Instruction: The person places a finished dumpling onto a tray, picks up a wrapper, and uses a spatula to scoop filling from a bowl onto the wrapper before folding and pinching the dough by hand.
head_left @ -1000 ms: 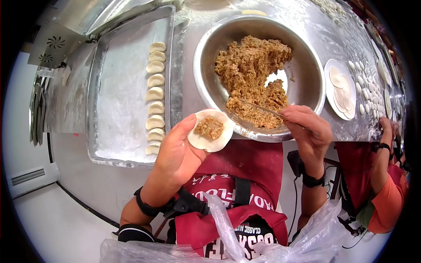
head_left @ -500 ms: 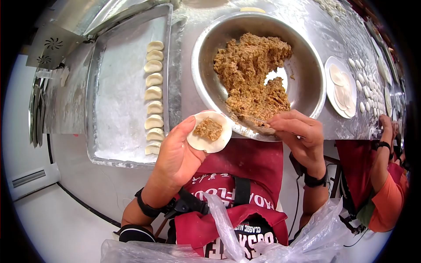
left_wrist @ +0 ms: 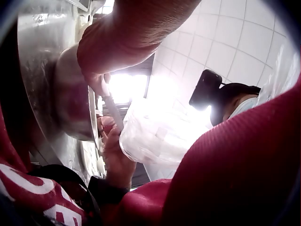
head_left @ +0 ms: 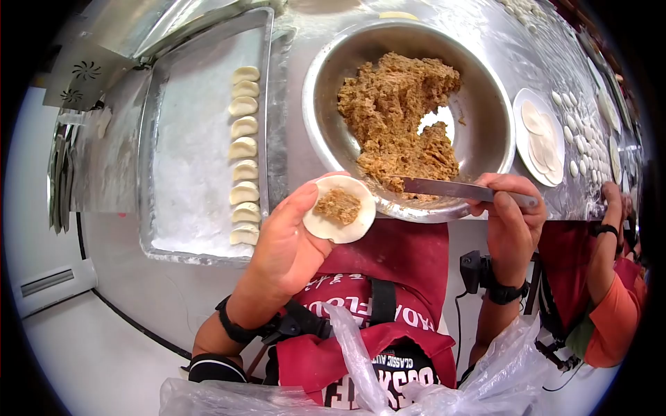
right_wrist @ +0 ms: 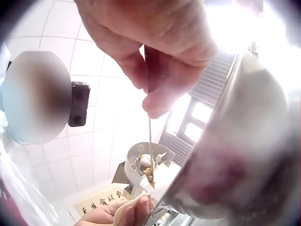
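My left hand [head_left: 295,232] cups a round dumpling wrapper [head_left: 326,225] with a lump of brown filling [head_left: 338,205] in its middle, thumb on its left edge. It is held just in front of the big steel bowl [head_left: 485,132] of minced filling [head_left: 399,111]. My right hand [head_left: 512,208] grips a flat metal spatula [head_left: 444,188] whose blade lies across the bowl's near rim, pointing left towards the wrapper. In the right wrist view the fingers [right_wrist: 157,101] pinch the thin spatula [right_wrist: 150,141] edge-on above the wrapper [right_wrist: 129,212]. The left wrist view shows the wrapper's edge [left_wrist: 113,110] from below.
A floured metal tray [head_left: 187,145] on the left holds a column of several folded dumplings [head_left: 243,149]. A white plate [head_left: 522,142] with flat wrappers sits right of the bowl, with dough pieces [head_left: 579,132] beyond. Another person's arm [head_left: 603,277] is at the right edge.
My right hand has pulled the spatula out of the filling and moved right; the blade now lies flat over the bowl's rim. The left hand with the filled wrapper has shifted slightly right.
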A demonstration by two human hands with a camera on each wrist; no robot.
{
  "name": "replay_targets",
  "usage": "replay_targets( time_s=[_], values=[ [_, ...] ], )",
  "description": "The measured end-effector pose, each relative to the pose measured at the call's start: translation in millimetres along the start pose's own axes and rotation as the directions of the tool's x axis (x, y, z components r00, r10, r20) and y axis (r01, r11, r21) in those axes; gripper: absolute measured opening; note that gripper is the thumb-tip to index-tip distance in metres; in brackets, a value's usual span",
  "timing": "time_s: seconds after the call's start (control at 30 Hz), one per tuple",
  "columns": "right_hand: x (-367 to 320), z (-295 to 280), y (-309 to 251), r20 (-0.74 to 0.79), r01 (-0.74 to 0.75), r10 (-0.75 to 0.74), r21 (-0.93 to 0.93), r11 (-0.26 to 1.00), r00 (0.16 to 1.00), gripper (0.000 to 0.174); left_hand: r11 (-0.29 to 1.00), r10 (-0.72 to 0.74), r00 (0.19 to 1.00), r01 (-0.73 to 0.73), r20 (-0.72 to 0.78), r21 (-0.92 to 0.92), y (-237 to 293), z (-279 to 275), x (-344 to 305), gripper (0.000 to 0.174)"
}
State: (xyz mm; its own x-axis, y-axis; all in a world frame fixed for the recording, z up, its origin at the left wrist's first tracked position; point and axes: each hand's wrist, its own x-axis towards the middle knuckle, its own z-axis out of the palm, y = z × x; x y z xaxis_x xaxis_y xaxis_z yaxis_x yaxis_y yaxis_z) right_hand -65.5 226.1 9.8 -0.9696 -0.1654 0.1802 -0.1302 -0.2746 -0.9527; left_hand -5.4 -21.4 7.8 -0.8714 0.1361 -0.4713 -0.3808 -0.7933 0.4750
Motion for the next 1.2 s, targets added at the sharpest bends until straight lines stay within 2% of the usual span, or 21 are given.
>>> replay_targets(
  time_s=[0.07,0.13,0.3,0.43,0.57,0.7,0.9,0.97,1.17,1.2],
  values=[
    [-5,6,0,0.024,0.100,-0.100,0.008,0.995,0.995,0.011,1.000,-0.025,0.999,0.026,0.020,-0.005,-1,3,-1,0.041],
    [-10,14,-1,0.123,0.226,-0.212,-0.107,0.968,0.969,0.011,0.999,-0.047,0.998,0.047,0.041,0.004,-1,5,0,0.041],
    [-11,25,-5,0.364,0.508,-0.402,-0.268,0.818,0.840,0.009,0.996,-0.086,0.994,0.087,0.062,-0.008,-1,8,3,0.043],
    [-7,28,-8,0.540,0.623,-0.405,-0.313,0.717,0.738,0.010,0.993,-0.090,0.995,0.092,0.032,-0.080,0,11,3,0.039],
    [-11,24,-14,0.595,0.648,-0.374,-0.346,0.679,0.711,0.011,0.988,-0.104,0.993,0.109,0.049,-0.111,-1,7,5,0.039],
    [-13,19,-12,0.467,0.608,-0.450,-0.272,0.746,0.761,0.011,0.993,-0.097,0.994,0.100,0.043,-0.061,-1,12,4,0.039],
    [-12,31,-13,0.590,0.631,-0.366,-0.335,0.700,0.720,0.015,0.983,-0.135,0.985,0.147,0.111,-0.107,1,13,4,0.039],
    [-13,28,-13,0.609,0.632,-0.358,-0.319,0.707,0.708,0.015,0.986,-0.135,0.988,0.141,0.070,-0.092,1,11,4,0.039],
    [-13,26,-14,0.610,0.639,-0.360,-0.329,0.695,0.706,0.013,0.993,-0.104,0.993,0.107,0.061,-0.050,-2,7,7,0.040],
    [-14,24,-13,0.561,0.624,-0.389,-0.317,0.714,0.731,0.014,0.993,-0.104,0.992,0.107,0.066,-0.043,-2,6,8,0.041]
  ],
)
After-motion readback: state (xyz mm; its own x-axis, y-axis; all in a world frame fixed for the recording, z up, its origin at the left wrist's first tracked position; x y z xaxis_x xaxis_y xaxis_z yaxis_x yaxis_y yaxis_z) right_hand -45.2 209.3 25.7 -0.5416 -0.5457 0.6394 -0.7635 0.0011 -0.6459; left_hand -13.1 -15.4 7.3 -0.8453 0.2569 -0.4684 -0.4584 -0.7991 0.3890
